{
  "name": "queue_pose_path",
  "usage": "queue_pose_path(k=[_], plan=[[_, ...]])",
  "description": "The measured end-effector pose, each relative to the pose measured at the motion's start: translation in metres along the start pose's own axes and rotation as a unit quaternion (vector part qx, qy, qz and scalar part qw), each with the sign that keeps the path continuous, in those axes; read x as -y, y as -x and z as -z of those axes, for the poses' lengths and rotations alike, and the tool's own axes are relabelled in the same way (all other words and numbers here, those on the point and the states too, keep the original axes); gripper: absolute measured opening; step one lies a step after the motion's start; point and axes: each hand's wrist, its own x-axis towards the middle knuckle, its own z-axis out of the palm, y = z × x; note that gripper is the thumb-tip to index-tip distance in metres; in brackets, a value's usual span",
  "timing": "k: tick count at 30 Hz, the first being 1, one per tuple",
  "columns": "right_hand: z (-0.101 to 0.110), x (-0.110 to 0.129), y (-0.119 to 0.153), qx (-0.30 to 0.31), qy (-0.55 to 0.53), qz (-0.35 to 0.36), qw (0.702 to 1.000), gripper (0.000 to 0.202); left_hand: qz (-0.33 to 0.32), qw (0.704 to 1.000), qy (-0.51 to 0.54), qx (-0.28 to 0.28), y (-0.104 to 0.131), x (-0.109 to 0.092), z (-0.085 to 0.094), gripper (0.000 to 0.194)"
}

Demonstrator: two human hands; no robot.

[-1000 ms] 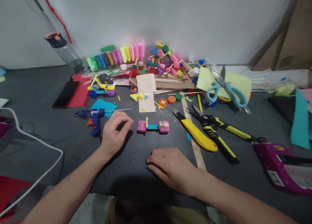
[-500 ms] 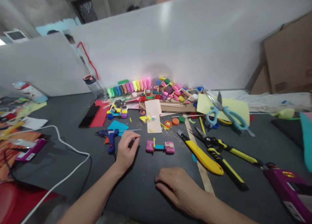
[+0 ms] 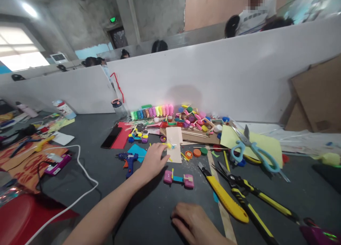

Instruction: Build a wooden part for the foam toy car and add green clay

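My left hand [image 3: 155, 160] reaches to the beige paper strip [image 3: 174, 154], thumb and forefinger apart, with the fingertips at a small yellow clay piece [image 3: 168, 145]. No grip on it shows. Below, my right hand [image 3: 195, 222] rests on the dark table, fingers curled in and nothing visible in them. Between the hands lies a small model [image 3: 178, 179] with pink clay ends and a blue middle. A blue glue gun [image 3: 130, 161] lies left of my left hand. Orange [image 3: 196, 152] and green [image 3: 204, 151] clay discs sit right of the strip.
A yellow cutter [image 3: 227, 199], pliers [image 3: 239, 183] and blue-handled scissors [image 3: 250, 145] lie on the right. Clay packs [image 3: 153, 112] line the white partition [image 3: 213, 71]. A phone [image 3: 111, 137] and a white cable [image 3: 86, 174] are on the left. A person [image 3: 257, 16] is beyond the partition.
My left hand has moved forward and right, from beside the glue gun to the yellow piece, and its fingers have spread. The view has tilted up; my right hand stays on the table.
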Motion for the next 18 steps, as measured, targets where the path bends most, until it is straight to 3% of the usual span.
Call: queue_pose_path(k=[4, 7, 12, 18], plan=[[-0.004, -0.008, -0.001, 0.007, 0.000, 0.002, 1.000, 0.018, -0.006, 0.997, -0.071, 0.025, -0.038, 0.003, -0.018, 0.037], [-0.007, -0.013, -0.003, 0.016, -0.001, 0.002, 1.000, 0.016, -0.019, 0.993, -0.106, 0.054, -0.054, 0.008, -0.027, 0.037], [-0.012, -0.020, -0.007, 0.026, -0.001, -0.006, 1.000, 0.015, -0.035, 0.984, -0.134, 0.108, -0.062, 0.017, -0.032, 0.036], [-0.017, -0.025, -0.008, 0.029, -0.010, -0.010, 0.999, 0.017, -0.025, 0.983, -0.134, 0.126, -0.063, 0.019, -0.032, 0.036]])
